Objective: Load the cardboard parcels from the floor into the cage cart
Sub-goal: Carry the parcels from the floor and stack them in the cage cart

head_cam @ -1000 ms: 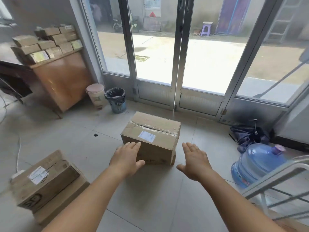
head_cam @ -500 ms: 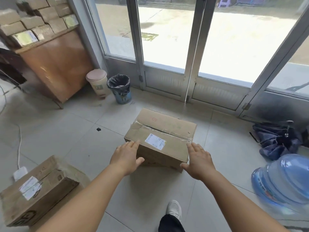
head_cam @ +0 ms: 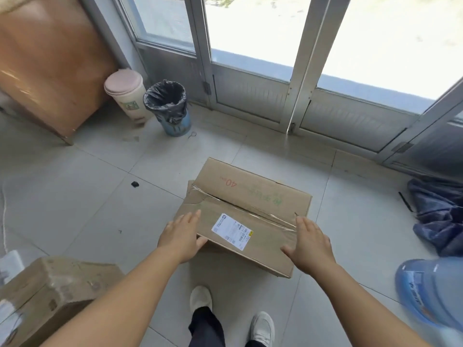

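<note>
A taped cardboard parcel with a white shipping label sits on the tiled floor in the middle of the view. My left hand lies flat against its left end with straight fingers, thumb at the near edge. My right hand presses flat against its right end, fingers straight. A second cardboard parcel with a label lies at the lower left, apart from both hands. The cage cart is out of view.
A black-lined waste bin and a pink-lidded bin stand by a wooden desk at the back left. Glass doors close the far side. A blue water jug and a dark folded umbrella lie right. My feet are below.
I have bent closer and lower over the parcel. Both hands moved from in front of it to its two ends. The cart frame left the view.
</note>
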{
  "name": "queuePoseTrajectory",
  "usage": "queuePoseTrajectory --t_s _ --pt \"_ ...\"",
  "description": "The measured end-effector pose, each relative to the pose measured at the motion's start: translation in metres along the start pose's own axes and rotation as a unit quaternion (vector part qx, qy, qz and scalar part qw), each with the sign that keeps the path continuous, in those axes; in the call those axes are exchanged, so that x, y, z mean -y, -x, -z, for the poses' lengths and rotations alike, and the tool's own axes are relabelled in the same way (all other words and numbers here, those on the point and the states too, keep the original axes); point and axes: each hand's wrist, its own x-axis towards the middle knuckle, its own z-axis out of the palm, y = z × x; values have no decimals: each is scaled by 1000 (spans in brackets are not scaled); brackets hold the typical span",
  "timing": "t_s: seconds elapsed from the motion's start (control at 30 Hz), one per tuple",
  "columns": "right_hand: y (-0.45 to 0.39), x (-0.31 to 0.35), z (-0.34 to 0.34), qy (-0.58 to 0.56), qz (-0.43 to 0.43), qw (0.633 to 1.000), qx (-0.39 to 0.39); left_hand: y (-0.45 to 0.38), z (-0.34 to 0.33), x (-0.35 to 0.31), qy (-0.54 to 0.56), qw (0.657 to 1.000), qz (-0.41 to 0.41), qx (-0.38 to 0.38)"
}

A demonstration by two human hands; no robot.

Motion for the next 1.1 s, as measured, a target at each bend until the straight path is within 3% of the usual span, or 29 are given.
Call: queuePoseTrajectory --t_s 0.23,0.47,0.77,1.1 --pt "-67 8 -40 -74 -97 992 31 -106 -20 32 5 999 -23 38" --pt "-119 9 -89 -172 -215 960 54 -190 -51 63 19 996 -22 81" --pt "-151 16 -132 -236 -357 903 -26 -246 -85 70 131 989 32 60" --pt "-152 -13 -158 -363 -346 865 -31 -255 -104 78 285 953 84 55"
